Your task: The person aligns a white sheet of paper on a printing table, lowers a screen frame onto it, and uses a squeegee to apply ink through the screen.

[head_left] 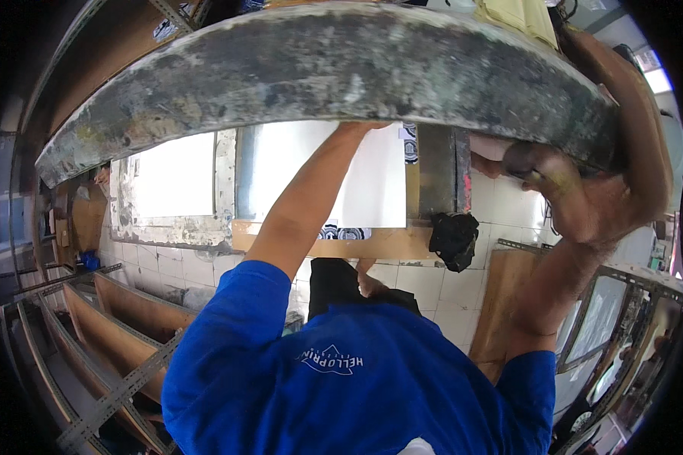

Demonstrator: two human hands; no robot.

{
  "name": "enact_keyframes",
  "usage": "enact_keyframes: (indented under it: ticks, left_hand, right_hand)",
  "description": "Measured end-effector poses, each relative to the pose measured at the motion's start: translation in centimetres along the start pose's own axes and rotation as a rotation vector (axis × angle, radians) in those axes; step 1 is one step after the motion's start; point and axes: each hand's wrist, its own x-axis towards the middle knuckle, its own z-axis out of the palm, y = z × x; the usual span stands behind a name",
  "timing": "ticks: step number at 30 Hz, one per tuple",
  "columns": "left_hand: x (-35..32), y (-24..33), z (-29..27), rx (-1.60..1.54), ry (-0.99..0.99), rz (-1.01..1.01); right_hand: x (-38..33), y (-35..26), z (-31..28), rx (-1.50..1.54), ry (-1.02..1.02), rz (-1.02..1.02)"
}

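Observation:
A long bar (357, 68), dark and blotched with old paint, spans the upper view close to me; it looks like one side of a screen-printing frame. My right hand (596, 201) is wrapped round its right end, with the thumb below and the fingers along the outside. Beneath the bar, my left hand (368, 126) reaches over a white sheet (288, 171). Its fingers are hidden behind the bar, so their grip does not show. Round dark emblems are printed along the sheet's edge.
A paint-stained frame (167, 244) with a bright white middle lies left of the sheet. Crumpled black cloth (454, 241) hangs at the near right corner of the wooden board (398, 249). Metal-framed shelves (121, 398) stand lower left, a rack (599, 318) at right. Yellow cloth (517, 21) shows top right.

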Motion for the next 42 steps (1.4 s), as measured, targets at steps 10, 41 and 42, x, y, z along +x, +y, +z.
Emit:
enact_keyframes:
  ticks: [10,41,42]
  left_hand:
    - [-0.6,-0.9,-0.7,0.002,-0.021,-0.007]
    - [2.3,0.4,-3.5,-0.03,-0.373,0.246]
    - [2.3,0.5,-3.4,-0.029,-0.374,0.26]
  right_hand:
    - [0.1,0.1,-0.4,0.043,0.009,-0.027]
    - [-3.3,-1.2,3.5,-0.172,0.495,0.172]
    - [-4.0,-1.1,3.6,-0.149,0.53,0.176]
